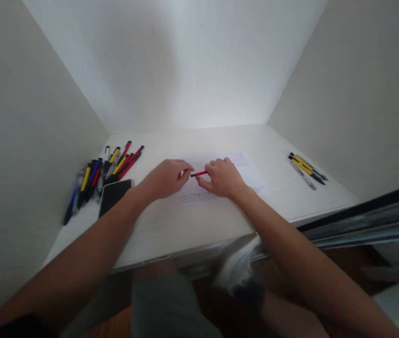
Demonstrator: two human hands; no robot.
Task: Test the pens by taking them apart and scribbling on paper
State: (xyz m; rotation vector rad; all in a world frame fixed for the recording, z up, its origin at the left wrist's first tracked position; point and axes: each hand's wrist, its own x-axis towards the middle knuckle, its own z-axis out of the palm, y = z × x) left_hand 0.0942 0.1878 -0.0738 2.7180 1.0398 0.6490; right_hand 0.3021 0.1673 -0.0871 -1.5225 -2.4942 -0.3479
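Note:
A red pen (pixel 201 173) with a black end lies across the fingers of my right hand (pixel 223 177), which is closed around it above the paper. The black end points left, towards my left hand (pixel 169 177). The thumb and fingertips of that hand are drawn together in a pinch close to the pen's end. Whatever may sit between them is too small to make out. Under both hands is a white sheet of paper (pixel 256 180) covered with rows of small writing, some of it red.
On the left of the white desk (pixel 143 239) lies a pile of pens (pixel 92 180) in several colours, beside a dark phone (pixel 115 195). Several yellow-black and clear pens (pixel 307 169) lie at the right. Walls (pixel 354 94) enclose the desk's back and sides.

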